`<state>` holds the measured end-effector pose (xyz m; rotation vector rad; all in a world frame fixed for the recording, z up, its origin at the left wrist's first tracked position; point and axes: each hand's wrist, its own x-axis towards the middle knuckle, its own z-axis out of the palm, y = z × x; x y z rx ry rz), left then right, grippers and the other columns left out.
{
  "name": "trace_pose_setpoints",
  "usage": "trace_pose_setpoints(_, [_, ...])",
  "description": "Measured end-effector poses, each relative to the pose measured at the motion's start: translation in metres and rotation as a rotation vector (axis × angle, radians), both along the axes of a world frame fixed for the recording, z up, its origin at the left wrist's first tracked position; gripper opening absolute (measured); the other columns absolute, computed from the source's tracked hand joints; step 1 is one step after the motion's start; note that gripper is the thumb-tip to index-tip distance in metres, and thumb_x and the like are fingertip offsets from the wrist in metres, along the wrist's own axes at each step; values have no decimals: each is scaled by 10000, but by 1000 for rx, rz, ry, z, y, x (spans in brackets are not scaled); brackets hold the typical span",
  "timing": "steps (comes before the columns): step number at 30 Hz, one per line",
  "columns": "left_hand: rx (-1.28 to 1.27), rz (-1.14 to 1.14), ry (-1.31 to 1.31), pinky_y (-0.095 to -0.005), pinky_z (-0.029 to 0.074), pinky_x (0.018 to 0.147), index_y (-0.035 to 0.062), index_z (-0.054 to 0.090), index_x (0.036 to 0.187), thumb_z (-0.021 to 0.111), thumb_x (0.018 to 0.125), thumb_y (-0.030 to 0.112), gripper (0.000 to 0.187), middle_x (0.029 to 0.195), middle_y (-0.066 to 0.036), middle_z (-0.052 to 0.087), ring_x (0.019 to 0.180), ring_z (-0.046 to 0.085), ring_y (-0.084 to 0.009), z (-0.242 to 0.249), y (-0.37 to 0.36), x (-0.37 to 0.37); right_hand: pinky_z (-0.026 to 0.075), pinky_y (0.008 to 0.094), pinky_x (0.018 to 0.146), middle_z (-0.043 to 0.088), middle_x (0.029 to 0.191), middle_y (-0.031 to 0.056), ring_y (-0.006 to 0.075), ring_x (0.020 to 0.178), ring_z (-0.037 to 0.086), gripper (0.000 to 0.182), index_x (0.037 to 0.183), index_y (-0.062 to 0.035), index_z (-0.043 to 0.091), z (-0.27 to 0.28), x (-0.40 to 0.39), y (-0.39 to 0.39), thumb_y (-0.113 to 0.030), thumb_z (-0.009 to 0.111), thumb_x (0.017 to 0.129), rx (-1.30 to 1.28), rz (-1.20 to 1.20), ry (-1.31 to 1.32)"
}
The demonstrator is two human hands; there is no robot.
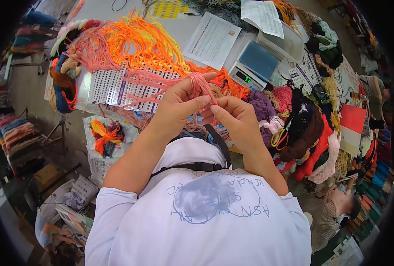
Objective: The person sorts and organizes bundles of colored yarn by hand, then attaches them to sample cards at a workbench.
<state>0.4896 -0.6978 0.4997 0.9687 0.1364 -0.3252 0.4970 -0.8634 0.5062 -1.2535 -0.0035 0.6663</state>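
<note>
A hank of pink yarn [201,86] is held up in front of my chest, with its loose strands trailing left over the table. My left hand [178,104] is closed around the looped part, thumb against the strands. Close beside it, my right hand [237,116] pinches the lower end of the same yarn between thumb and fingers. Under the trailing strands lie white cards with rows of holes [106,88]. Orange yarn [130,42] spreads across these cards, next to more pink strands [93,51].
Behind my hands stand a digital scale [258,62] and a printed sheet [211,40]. To the right are purple yarn [261,106], yellow-handled scissors [279,139] and a heap of skeins [312,133]. A bag with coloured yarn [106,137] is at left. A fan [323,221] stands lower right.
</note>
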Motion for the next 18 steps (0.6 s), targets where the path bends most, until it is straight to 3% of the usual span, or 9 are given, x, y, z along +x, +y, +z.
trace_pose_setpoints(5, [4, -10, -30, -258, 453, 790, -38, 403, 1284, 620, 824, 78, 522, 959, -53, 592, 877, 556, -107, 7, 8, -4, 535, 257, 673, 639, 818, 95, 148, 719, 638, 177, 959, 26, 584, 0, -3, 1, -131, 529, 899, 120, 3, 82])
trace_pose_setpoints(11, [-176, -31, 47, -223, 460, 744, -28, 442, 1255, 608, 832, 64, 464, 899, -32, 605, 841, 562, -84, 18, 6, -5, 541, 259, 637, 640, 794, 102, 164, 678, 644, 168, 929, 15, 579, 11, -4, 2, -138, 511, 908, 205, -23, 169])
trace_pose_setpoints(15, [-18, -49, -81, -220, 466, 722, -28, 431, 1266, 609, 817, 28, 486, 880, -24, 599, 805, 565, -77, 16, 6, -7, 557, 294, 615, 641, 808, 149, 197, 654, 653, 180, 926, 36, 565, 10, -6, 1, -128, 493, 909, 168, -9, 88])
trace_pose_setpoints(18, [17, -56, -96, -223, 469, 729, -29, 427, 1269, 611, 807, 17, 499, 889, -24, 600, 797, 565, -77, 18, 6, -8, 555, 287, 622, 640, 811, 135, 186, 680, 654, 177, 917, 31, 565, 15, -8, 4, -132, 496, 911, 78, -33, 43])
